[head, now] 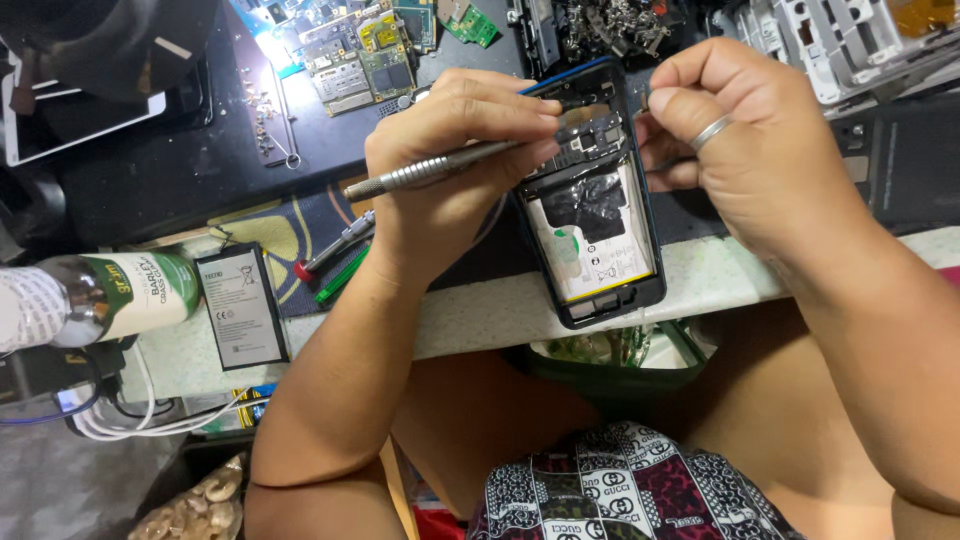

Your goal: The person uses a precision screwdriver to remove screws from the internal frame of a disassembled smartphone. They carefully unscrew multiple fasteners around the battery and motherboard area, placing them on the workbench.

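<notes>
Opened phone [597, 215] at frame centre, back cover off, lower end overhanging the white bench edge [470, 315]. Light, rigid in its frame, fragile inside: best gripped by the side rails, clear of the exposed battery. Left hand [455, 150] closed around a knurled metal screwdriver [430, 172], tip at the upper board. Right hand [745, 140] curled, pinching at the top right edge; contents hidden.

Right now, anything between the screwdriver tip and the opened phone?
Nothing visible. The left hand holds the metal screwdriver, its tip already at the upper end of the opened phone. The right hand grips the phone's upper right edge, beside the tip.
</notes>
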